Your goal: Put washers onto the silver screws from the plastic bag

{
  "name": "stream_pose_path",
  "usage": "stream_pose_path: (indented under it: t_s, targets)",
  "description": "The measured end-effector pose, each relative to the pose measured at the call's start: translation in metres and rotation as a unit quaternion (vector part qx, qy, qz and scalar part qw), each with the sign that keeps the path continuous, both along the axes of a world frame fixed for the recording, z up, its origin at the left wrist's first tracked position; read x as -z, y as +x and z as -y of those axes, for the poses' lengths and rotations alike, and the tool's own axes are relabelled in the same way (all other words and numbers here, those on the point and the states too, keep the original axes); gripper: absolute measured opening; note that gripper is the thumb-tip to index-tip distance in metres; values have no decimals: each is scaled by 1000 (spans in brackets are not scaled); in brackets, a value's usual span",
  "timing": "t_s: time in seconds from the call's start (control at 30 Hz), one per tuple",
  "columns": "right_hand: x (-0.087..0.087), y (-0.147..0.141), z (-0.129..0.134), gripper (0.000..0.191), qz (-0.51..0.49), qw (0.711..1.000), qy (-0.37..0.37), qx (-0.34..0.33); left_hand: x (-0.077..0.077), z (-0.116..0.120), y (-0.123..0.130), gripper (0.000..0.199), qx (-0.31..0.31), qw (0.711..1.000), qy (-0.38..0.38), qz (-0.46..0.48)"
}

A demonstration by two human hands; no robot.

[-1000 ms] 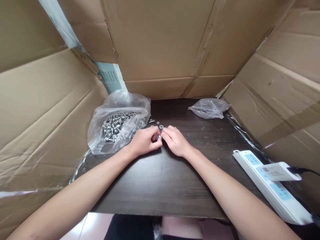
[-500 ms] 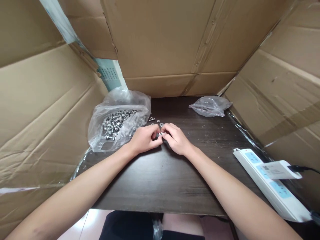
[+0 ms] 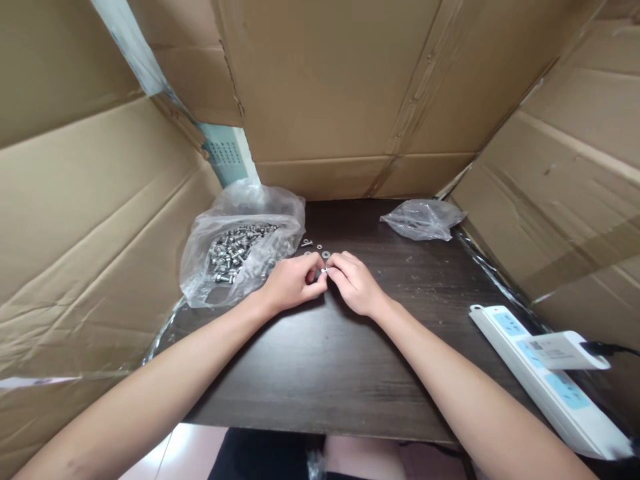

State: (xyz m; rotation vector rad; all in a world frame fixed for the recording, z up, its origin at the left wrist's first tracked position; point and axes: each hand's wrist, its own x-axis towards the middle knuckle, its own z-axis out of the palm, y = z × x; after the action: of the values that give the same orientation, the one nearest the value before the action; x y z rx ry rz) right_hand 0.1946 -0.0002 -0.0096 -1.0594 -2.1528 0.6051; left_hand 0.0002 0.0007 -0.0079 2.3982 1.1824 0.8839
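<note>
Fingertip to fingertip over the table's middle, my left hand and my right hand pinch a small shiny metal bolt between them. Its ends are mostly covered by my fingers, so I cannot tell whether a small part sits on it. Just beyond my fingertips lie a flat washer, a smaller ring and a loose bolt. Another washer is partly hidden behind my left hand. Left of that hand, an open clear plastic bag holds a heap of bolts.
A second clear plastic bag lies at the back right of the dark table. On the right rests a white power strip with a plugged-in white adapter and black cable. Cardboard walls enclose the back and sides.
The view has shifted slightly, so everything sits a little lower and to the right. My hands keep their pinch on the bolt, with only a slight movement of the fingers.
</note>
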Motion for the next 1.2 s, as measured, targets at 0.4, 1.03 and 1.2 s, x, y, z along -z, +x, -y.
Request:
stream_pose_path:
  t_s: [0.4,1.03,1.2]
  targets:
    - [3,0,-2,20,0,1000,13,0,0,0,-1,8,5,1000,2,1]
    - [4,-1,-2,15,-18,1000,22,8,1,-1,-1,11,5,1000,6,-9]
    - [5,0,-2,20,-1,1000,26,9,1,-1,-1,11,2,1000,5,-13]
